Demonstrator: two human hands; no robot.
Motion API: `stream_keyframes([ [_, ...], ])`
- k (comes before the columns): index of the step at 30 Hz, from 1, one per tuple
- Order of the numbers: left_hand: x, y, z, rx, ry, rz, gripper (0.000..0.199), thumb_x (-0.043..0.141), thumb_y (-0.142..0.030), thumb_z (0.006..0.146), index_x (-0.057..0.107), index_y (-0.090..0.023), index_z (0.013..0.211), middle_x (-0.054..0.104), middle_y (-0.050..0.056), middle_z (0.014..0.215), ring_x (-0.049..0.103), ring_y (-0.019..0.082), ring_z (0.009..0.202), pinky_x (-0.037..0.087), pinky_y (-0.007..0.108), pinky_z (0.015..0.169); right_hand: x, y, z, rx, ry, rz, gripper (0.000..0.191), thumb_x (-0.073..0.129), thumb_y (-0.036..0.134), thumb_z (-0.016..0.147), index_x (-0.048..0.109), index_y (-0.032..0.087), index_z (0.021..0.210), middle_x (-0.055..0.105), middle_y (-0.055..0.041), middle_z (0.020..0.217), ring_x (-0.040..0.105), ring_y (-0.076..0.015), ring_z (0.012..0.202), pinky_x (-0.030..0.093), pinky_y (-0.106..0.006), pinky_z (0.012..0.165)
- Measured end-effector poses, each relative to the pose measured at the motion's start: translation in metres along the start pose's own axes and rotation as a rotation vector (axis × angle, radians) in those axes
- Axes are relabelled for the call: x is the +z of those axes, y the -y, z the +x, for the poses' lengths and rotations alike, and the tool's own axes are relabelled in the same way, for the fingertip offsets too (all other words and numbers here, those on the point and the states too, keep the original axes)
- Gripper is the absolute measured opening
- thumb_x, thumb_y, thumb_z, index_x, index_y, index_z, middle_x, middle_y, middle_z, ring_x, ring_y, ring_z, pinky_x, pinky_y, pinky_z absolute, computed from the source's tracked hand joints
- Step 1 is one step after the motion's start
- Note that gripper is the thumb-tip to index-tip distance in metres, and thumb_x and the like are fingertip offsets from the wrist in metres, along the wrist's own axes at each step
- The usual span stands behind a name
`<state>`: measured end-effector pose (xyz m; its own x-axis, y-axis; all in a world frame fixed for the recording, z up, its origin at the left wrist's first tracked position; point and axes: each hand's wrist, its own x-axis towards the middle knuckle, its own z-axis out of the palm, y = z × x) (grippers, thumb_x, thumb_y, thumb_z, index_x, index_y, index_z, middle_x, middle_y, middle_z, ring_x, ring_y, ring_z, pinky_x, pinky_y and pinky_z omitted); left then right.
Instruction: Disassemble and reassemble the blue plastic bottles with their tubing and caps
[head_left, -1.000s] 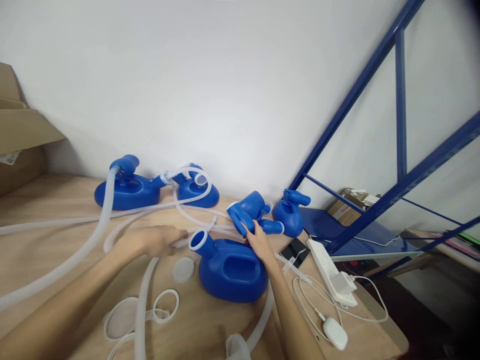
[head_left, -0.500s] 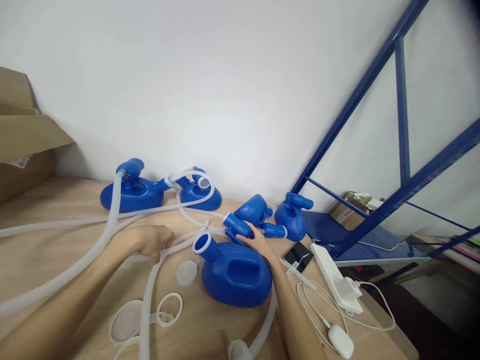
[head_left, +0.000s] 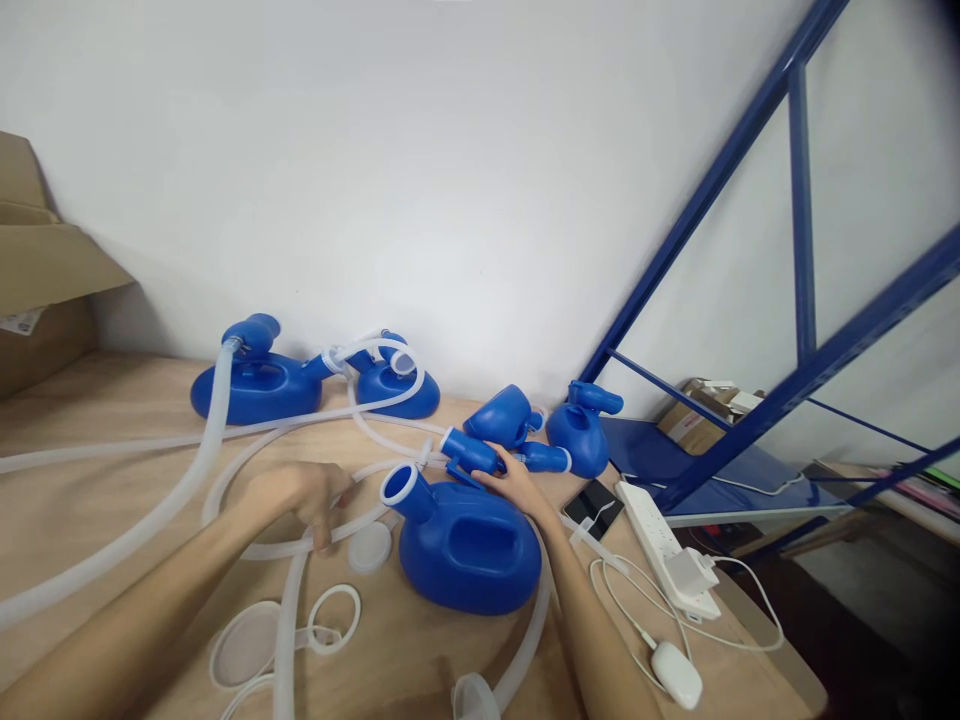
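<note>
A blue plastic urinal bottle (head_left: 469,585) with a moulded handle lies in front of me, its open white-rimmed neck tilted up to the left. Just behind it, my right hand (head_left: 516,482) curls its fingers around the end of a blue cylindrical mouthpiece (head_left: 466,450). That wrist passes along the bottle's right side. On the left, my left hand (head_left: 300,492) is bent down over a looped translucent tube (head_left: 274,550), fingers closed at it; part of the grip is hidden. A round translucent cap (head_left: 370,547) and a white ring (head_left: 334,620) lie near that hand.
More blue bottles (head_left: 259,395) with tubes stand along the wall, others (head_left: 577,440) to the right. A phone (head_left: 592,508), power strip (head_left: 660,550) and white cables lie at the right edge. A cardboard box (head_left: 52,300) stands left; a blue metal rack (head_left: 802,220) rises right.
My left hand has shifted slightly left and downward, and the tube beneath it now forms a wider loop. My right hand keeps its hold on the mouthpiece. The camera view has shifted slightly.
</note>
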<state>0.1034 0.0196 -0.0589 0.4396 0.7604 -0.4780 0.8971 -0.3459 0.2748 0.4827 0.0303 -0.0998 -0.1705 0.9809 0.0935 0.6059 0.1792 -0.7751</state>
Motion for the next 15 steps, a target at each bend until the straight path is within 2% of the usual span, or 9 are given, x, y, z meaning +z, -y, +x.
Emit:
stream_keyframes([
  [2,-0.004,-0.005,-0.004,-0.013,0.054,0.010,0.080,0.088,-0.051,0.043,0.074,-0.021,0.116,0.080,0.009,0.098,0.074,0.033,0.082,0.055,0.037,0.066,0.002,0.001,0.002,-0.016,-0.024,-0.128,0.083,0.086,0.050,0.077,0.057,0.023,0.149,0.068,-0.0133,0.134,0.065,-0.0358,0.125,0.049,-0.051,0.110],
  [4,-0.008,-0.008,-0.010,0.002,0.047,0.004,0.089,0.087,-0.048,0.049,0.069,-0.021,0.131,0.079,0.011,0.110,0.073,0.036,0.097,0.057,0.040,0.080,-0.001,0.002,0.001,-0.041,-0.048,-0.201,0.086,0.088,0.048,0.074,0.056,0.026,0.150,0.065,-0.0125,0.136,0.064,-0.0356,0.126,0.049,-0.050,0.110],
  [8,-0.015,-0.010,-0.025,0.065,-0.048,-0.064,0.117,0.085,-0.050,0.060,0.039,-0.021,0.163,0.067,0.018,0.143,0.066,0.040,0.126,0.052,0.044,0.103,-0.028,0.002,-0.021,-0.071,-0.123,-0.210,0.069,0.074,0.053,0.087,0.057,0.027,0.149,0.062,-0.0119,0.139,0.066,-0.0312,0.121,0.054,-0.044,0.100],
  [11,-0.019,-0.012,-0.039,0.150,-0.155,-0.114,0.130,0.087,-0.051,0.065,0.016,-0.025,0.171,0.045,0.018,0.166,0.049,0.041,0.147,0.043,0.046,0.116,-0.054,-0.009,-0.054,0.106,-0.173,-0.367,0.056,0.063,0.051,0.093,0.063,0.024,0.142,0.073,-0.0118,0.117,0.070,-0.0326,0.109,0.053,-0.046,0.095],
  [13,-0.019,-0.018,-0.046,0.246,-0.199,-0.169,0.129,0.085,-0.054,0.073,0.007,-0.028,0.172,0.038,0.016,0.170,0.046,0.039,0.150,0.042,0.046,0.118,-0.062,-0.021,-0.077,0.268,-0.086,-0.452,0.060,0.066,0.051,0.090,0.063,0.020,0.141,0.076,-0.0114,0.102,0.071,-0.0333,0.098,0.053,-0.044,0.087],
  [15,-0.017,-0.028,-0.049,0.363,-0.240,-0.194,0.120,0.080,-0.057,0.080,0.008,-0.029,0.172,0.036,0.014,0.171,0.044,0.037,0.151,0.042,0.045,0.119,-0.061,-0.032,-0.094,0.340,0.013,-0.460,0.065,0.069,0.048,0.087,0.061,0.015,0.143,0.075,-0.0089,0.090,0.072,-0.0309,0.090,0.051,-0.039,0.080],
])
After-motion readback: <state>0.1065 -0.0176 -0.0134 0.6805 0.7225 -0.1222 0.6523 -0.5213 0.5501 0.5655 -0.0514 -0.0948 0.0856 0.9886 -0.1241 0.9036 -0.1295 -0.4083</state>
